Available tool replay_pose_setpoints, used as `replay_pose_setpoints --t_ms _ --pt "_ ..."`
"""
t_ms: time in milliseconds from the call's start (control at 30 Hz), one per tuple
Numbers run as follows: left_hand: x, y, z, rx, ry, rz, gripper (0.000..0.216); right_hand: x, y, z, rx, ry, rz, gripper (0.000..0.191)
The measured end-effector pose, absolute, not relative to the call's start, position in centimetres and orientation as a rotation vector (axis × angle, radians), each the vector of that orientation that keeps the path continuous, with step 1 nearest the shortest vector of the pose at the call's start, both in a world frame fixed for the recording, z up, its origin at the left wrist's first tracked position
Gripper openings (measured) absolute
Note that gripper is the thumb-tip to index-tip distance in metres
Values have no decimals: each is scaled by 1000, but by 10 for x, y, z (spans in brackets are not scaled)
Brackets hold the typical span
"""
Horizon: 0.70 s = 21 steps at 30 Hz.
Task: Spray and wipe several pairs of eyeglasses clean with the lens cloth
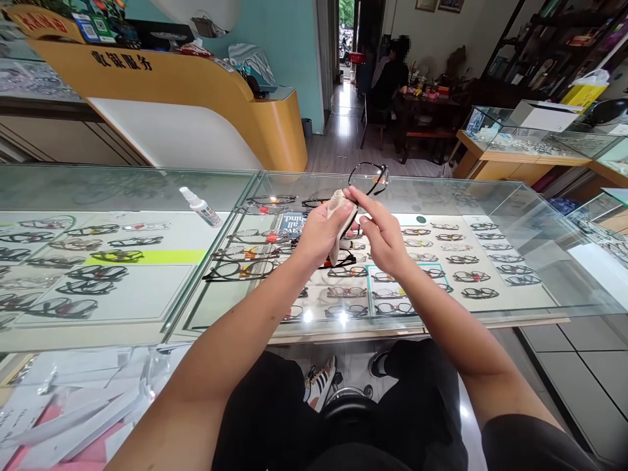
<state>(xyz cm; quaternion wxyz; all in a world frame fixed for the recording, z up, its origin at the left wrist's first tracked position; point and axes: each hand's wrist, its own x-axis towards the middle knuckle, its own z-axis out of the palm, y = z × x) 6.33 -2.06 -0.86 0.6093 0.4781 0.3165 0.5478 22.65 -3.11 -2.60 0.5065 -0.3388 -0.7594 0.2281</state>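
My left hand (318, 229) is closed around a beige cleaning cloth (336, 204), which is folded over one part of a pair of black-framed eyeglasses (369, 175). One rim of these glasses sticks up beyond my fingers; the rest is hidden by the cloth and hands. My right hand (385, 239) pinches the frame from the other side, its fingertips close to the cloth. Both hands are above the glass display counter (451, 190). Below and left of them, several glasses lie on the glass top, among them a black pair (239, 271).
A white spray bottle (201, 207) stands on the counter to the left. Rows of glasses (475, 276) show under the glass. Papers (73, 405) lie at lower left. Beyond the counter are a yellow cashier desk (196, 78) and a seated person (391, 75).
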Motion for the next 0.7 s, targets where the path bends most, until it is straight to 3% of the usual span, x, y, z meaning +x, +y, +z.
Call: replay_pose_setpoints --t_ms 467,700 --pt "52 -17 -5 1123 647 1070 60 232 -19 -24 -842 -1778 557 61" --pt "57 -12 -14 1071 768 1253 58 225 -26 -26 -773 -1900 494 62"
